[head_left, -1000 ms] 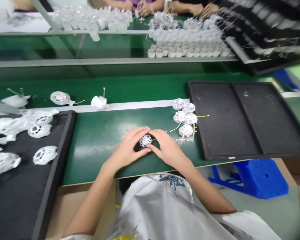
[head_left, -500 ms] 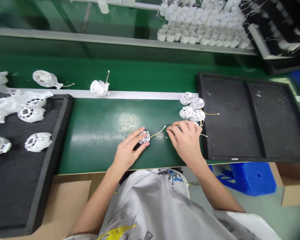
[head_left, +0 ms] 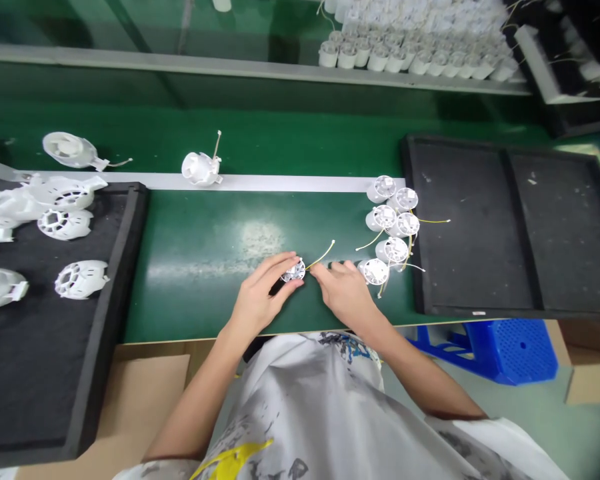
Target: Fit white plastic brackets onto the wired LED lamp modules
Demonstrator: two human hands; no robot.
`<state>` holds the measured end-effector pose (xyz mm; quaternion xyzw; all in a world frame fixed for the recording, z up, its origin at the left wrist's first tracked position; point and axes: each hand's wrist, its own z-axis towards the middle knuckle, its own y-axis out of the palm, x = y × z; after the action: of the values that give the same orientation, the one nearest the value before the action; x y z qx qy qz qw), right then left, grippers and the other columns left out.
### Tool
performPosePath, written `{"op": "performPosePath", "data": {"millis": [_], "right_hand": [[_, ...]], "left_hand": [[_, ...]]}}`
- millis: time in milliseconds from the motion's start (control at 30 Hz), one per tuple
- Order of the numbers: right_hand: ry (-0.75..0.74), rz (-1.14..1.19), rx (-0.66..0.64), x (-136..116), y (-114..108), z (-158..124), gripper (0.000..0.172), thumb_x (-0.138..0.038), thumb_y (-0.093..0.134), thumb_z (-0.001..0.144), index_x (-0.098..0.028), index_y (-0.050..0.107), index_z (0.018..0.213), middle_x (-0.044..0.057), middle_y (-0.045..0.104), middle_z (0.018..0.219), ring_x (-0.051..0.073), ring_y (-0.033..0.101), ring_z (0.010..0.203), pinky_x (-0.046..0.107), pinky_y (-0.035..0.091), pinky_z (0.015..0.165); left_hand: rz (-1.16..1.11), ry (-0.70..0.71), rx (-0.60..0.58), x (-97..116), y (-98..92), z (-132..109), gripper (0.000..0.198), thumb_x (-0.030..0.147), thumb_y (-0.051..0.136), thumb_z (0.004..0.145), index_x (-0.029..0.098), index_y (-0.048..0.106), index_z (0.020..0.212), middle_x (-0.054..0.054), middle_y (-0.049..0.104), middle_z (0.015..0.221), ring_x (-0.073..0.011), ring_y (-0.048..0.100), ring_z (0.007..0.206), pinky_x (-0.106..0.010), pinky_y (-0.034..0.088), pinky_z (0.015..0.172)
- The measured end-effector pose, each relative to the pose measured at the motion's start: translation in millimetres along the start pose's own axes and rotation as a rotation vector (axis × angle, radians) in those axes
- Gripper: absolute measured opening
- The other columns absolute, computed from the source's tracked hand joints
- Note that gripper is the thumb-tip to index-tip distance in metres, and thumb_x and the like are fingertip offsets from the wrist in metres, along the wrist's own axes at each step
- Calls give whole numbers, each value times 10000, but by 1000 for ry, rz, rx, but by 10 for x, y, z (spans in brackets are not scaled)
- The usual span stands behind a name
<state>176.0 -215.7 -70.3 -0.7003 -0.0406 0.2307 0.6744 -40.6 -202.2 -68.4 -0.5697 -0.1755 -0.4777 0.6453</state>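
My left hand pinches a small round white plastic part with a thin yellow wire trailing off to the right, held on the green mat. My right hand sits just right of that part with its fingers curled toward it; whether it holds anything is hidden. A cluster of several like white round parts with wires lies just right of my right hand.
A black tray lies at the right, by the cluster. Another black tray at the left carries white perforated housings. Two white parts rest on the green belt. Rows of white cups fill the far shelf. A blue stool stands below.
My right hand came back from the cluster of parts to the part held in my left hand. One more round part now lies at the cluster's near end.
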Motion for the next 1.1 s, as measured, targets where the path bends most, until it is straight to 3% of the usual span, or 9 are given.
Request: {"op": "performPosePath", "data": {"millis": [200, 267, 367, 433, 533, 667, 900, 1000, 1100], "right_hand": [[30, 19, 9, -4, -96, 31, 318, -270, 413, 1136, -219, 724, 1093, 38, 683, 740, 224, 603, 770, 356, 410, 785], [21, 72, 109, -52, -159, 54, 300, -317, 447, 1129, -211, 706, 1238, 106, 745, 1033, 264, 641, 990, 387, 463, 876], [-5, 292, 307, -163, -236, 53, 358, -287, 506, 1103, -224, 603, 1441, 163, 605, 1441, 315, 545, 1338, 485, 483, 1074], [-23, 513, 326, -257, -234, 37, 314, -254, 517, 1096, -247, 626, 1390, 131, 629, 1385, 273, 578, 1319, 461, 513, 1092], [-14, 775, 250, -395, -145, 35, 214, -301, 646, 1045, -253, 680, 1251, 78, 688, 1207, 213, 674, 1107, 368, 593, 958], [9, 846, 231, -455, -13, 117, 210, -323, 785, 950, -242, 731, 1135, 64, 675, 1167, 202, 683, 1060, 352, 595, 957], [-85, 806, 147, -298, -43, 278, 121, -307, 701, 1016, -268, 789, 1089, 55, 654, 1185, 192, 697, 1054, 347, 569, 1002], [-107, 746, 131, -288, -65, 288, 158, -329, 656, 1045, -272, 790, 1105, 61, 659, 1158, 203, 691, 1040, 361, 563, 987], [-103, 712, 141, -310, -45, 288, 172, -332, 636, 1057, -279, 794, 1100, 60, 656, 1123, 202, 684, 998, 365, 557, 931]], "left_hand": [[105, 5, 17, -25, 56, -43, 279, 309, 698, 1009, 260, 679, 1283, -82, 677, 1310, -228, 694, 1190, -406, 579, 1046], [190, -33, 92, -41, 63, -78, 339, 383, 784, 940, 216, 643, 1199, -106, 657, 1227, -261, 681, 1146, -434, 581, 992], [268, -108, 100, -34, -41, -129, 626, 475, 908, 791, 202, 562, 1236, -147, 623, 1288, -339, 628, 1213, -510, 532, 1018], [226, -125, -73, -10, -170, -158, 687, 421, 876, 830, 234, 504, 1378, -133, 612, 1375, -336, 598, 1279, -512, 480, 1079], [141, -102, -268, 6, -322, -184, 529, 319, 715, 981, 295, 485, 1457, -80, 624, 1373, -270, 596, 1290, -445, 444, 1101], [147, -94, -212, -56, -308, -161, 400, 356, 703, 999, 253, 568, 1362, -87, 639, 1327, -267, 608, 1252, -425, 438, 1050], [288, -136, -232, 18, -223, -63, 526, 533, 738, 957, 283, 619, 1403, -80, 666, 1340, -312, 565, 1276, -486, 414, 1024], [362, -92, -247, 34, -536, -65, 573, 577, 695, 973, 295, 587, 1460, -83, 620, 1450, -314, 557, 1330, -496, 434, 1077], [600, -204, 71, -170, -1259, -178, 504, 518, 602, 1036, 257, 584, 1466, -100, 616, 1462, -337, 540, 1386, -535, 412, 1172]]}}
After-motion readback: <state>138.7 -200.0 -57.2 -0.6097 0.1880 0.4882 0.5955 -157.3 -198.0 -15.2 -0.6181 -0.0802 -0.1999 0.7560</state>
